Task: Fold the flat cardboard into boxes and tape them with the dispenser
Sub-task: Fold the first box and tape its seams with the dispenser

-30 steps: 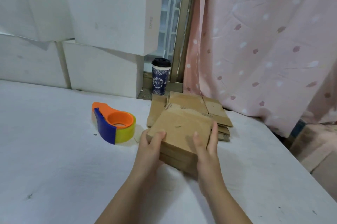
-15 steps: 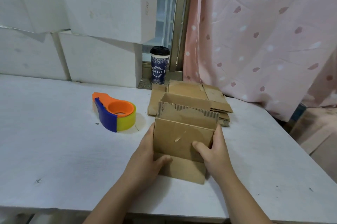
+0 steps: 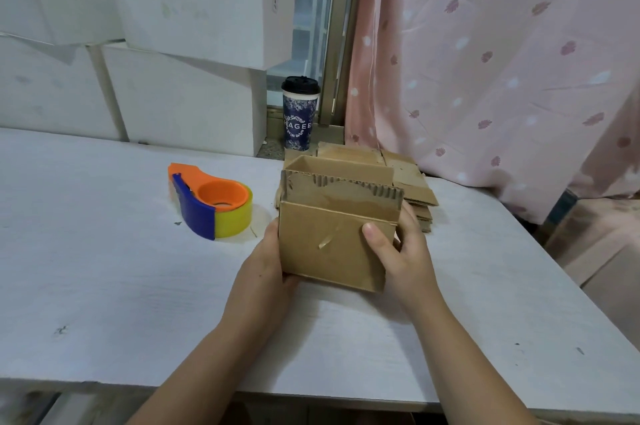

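A second ago the brown corrugated cardboard blank [image 3: 332,244] lay flat under both hands on the stack of flat brown cardboard sheets [image 3: 412,189]; now it stands opened into a square sleeve on the white table [image 3: 104,268], just in front of that stack, its top flaps upright and its mouth open; the front bottom flap that lay on the table half a second ago no longer shows, probably tucked under; the left hand [image 3: 263,268] grips the left wall, its fingers hidden behind; the right hand [image 3: 405,251] clamps the right corner, thumb on the front face; so the shape is made, closing the bottom likely comes next, and the orange, blue and yellow tape dispenser [image 3: 211,204] lies untouched near the left.
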A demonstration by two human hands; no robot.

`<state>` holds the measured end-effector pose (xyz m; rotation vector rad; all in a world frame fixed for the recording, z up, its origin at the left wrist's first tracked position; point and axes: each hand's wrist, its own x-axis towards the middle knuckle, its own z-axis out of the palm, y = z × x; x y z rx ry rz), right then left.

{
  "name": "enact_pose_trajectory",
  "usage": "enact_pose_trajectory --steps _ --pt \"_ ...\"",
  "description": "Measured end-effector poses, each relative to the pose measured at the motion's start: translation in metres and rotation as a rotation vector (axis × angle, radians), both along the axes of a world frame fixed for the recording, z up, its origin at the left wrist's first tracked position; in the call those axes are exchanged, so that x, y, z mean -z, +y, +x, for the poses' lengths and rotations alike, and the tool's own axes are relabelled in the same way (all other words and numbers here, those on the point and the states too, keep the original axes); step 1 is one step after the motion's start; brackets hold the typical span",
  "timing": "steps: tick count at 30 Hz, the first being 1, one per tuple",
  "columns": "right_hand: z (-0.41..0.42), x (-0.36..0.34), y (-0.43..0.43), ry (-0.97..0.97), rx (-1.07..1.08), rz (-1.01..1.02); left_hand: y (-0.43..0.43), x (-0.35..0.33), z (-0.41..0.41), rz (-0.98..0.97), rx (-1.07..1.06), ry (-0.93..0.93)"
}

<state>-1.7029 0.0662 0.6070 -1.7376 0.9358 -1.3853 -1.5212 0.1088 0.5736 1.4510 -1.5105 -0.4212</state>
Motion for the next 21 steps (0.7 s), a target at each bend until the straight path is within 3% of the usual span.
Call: enact_pose_trajectory --steps 8,10,13,16,21 --pt "0.001 0.013 0.006 0.114 -0.082 -0.014 -0.003 0.0 0.014 0.182 0.052 -0.004" --pt "0.0 0.012 0.008 0.132 -0.104 -0.011 0.0 -0.005 0.017 0.129 0.083 0.18" --pt "-0.003 0.015 0.01 0.187 -0.108 -0.013 0.003 -0.018 0.017 -0.102 0.078 0.45" --pt "-0.004 0.016 0.011 0.18 -0.093 -0.018 0.004 -0.033 0.013 -0.223 0.162 0.418" --pt "-0.001 0.015 0.015 0.148 -0.081 -0.023 -0.001 -0.035 0.015 -0.17 0.142 0.371"
